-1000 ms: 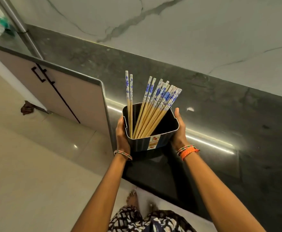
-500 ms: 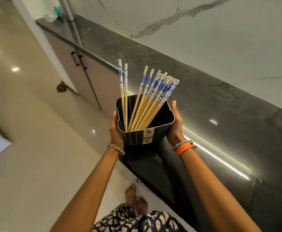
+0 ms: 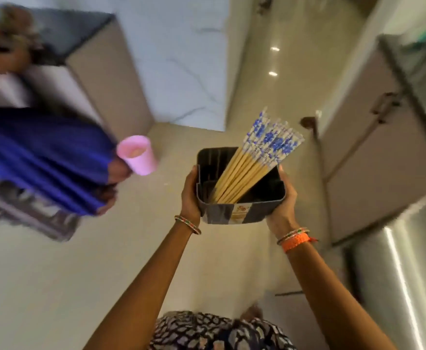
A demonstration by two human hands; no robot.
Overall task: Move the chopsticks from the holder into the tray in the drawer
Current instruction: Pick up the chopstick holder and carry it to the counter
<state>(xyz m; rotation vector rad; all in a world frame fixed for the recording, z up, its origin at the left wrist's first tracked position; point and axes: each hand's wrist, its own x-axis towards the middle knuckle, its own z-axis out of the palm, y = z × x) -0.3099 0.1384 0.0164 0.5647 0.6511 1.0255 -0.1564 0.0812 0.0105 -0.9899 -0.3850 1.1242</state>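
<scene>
- Black plastic holder [image 3: 242,213] sits between my two hands, held out in front of me over the pale floor [image 3: 55,286].
- My left hand [image 3: 190,198] grips the holder's left wall, thumb lying up along its outer side, the other fingers hidden beneath.
- My right hand [image 3: 283,203] grips the right wall the same way, thumb up along the rim; its other fingers are out of sight too.
- Chopsticks [image 3: 253,157] stand bunched in the holder, wooden ends down at the near left corner, blue-and-white tops leaning far and right, past the rim.
- A label [image 3: 239,213] shows on the holder's near face.
- A thin bangle [image 3: 188,224] circles my left wrist; an orange band [image 3: 296,242] with a thinner bangle circles my right.
- My patterned clothes [image 3: 219,332] fill the near edge of the view.
- At left, blurred, another person in blue cloth [image 3: 42,157] has a hand around a pink cup [image 3: 137,155].
- Beige cabinets [image 3: 373,157] with dark handles run along the right; a shiny steel surface [image 3: 403,274] lies nearer on that side.
- White marbled wall [image 3: 181,59] stands far, with a dark-topped counter [image 3: 68,31] at far left.
- No drawer or tray shows from here.
</scene>
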